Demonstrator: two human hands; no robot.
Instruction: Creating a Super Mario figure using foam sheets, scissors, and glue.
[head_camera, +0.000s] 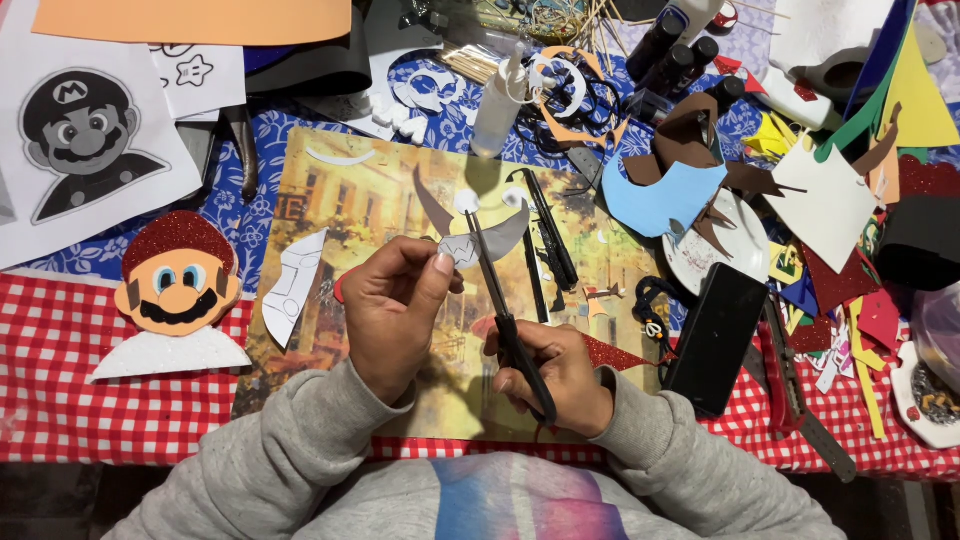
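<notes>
1. Centrally, a grey curved foam piece is held up over the printed street-scene mat, near the mat's middle.
2. Left hand: thumb and fingers pinched on the lower edge of the grey piece; grasp firm.
3. Right hand: fingers closed through the handles of black scissors; blades point up and away, tips meeting the grey piece just beside the left thumb.
4. Both sleeves grey; forearms rest at the near table edge over a red-and-white checked cloth.
5. Left of the mat: a finished foam cartoon face with red glitter cap, lying flat; above it a greyscale printed sheet of the same character.
6. On the mat, apart from the hands: a white foam cut-out, a black pen.
7. Right of the mat: a black rectangular case, a white plate partly under a light-blue foam shape and brown scraps.
8. Far edge: a clear glue bottle, lying tilted.
</notes>
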